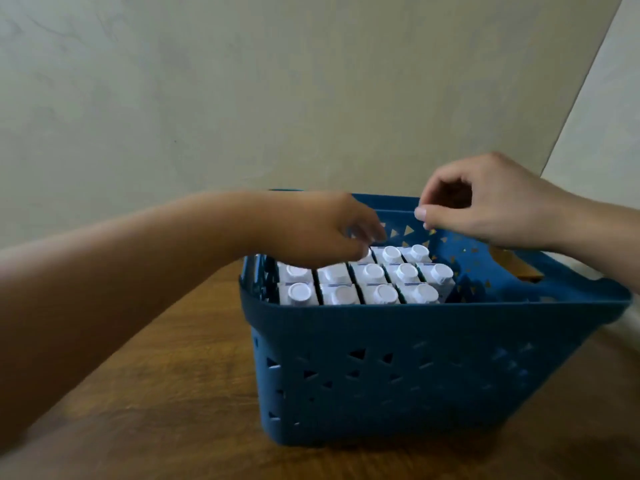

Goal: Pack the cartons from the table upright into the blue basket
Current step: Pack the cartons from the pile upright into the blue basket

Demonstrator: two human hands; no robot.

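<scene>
The blue basket (398,327) with triangle cut-outs stands on the wooden table. Inside it, several white cartons (374,294) with round white caps stand upright in rows, filling the left and middle. My left hand (325,230) reaches in from the left over the back row, and its thumb and fingertips pinch the top of a back-row carton (367,253) that it mostly hides. My right hand (485,202) hovers above the basket's far rim with loosely curled fingers and holds nothing.
The wooden table (173,393) runs to the left and front of the basket. A plain wall stands close behind. The right end of the basket holds no cartons. A brown object (519,268) shows beyond the basket's right side.
</scene>
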